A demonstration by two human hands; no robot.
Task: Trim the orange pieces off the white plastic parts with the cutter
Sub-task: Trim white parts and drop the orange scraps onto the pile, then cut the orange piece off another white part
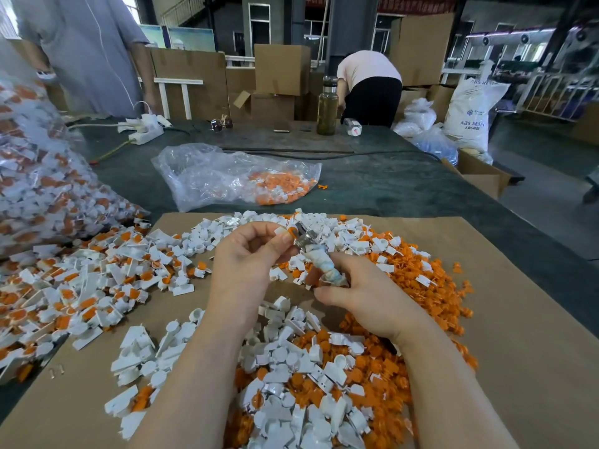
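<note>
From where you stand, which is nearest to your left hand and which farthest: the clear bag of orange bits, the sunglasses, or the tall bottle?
1. Clear bag, just beyond the left hand.
2. Sunglasses, farther back on the table.
3. Tall bottle, far back, to the right.

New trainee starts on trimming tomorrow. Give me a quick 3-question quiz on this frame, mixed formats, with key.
1. True or false: the right hand grips the cutter.
2. What does the left hand pinch at the cutter's head? A) a bottle B) a white part with orange on it C) sunglasses
3. Fill in: the small clear bag beyond the cardboard holds mostly ____ pieces.

Key: 1 true; 2 B; 3 orange.
</note>
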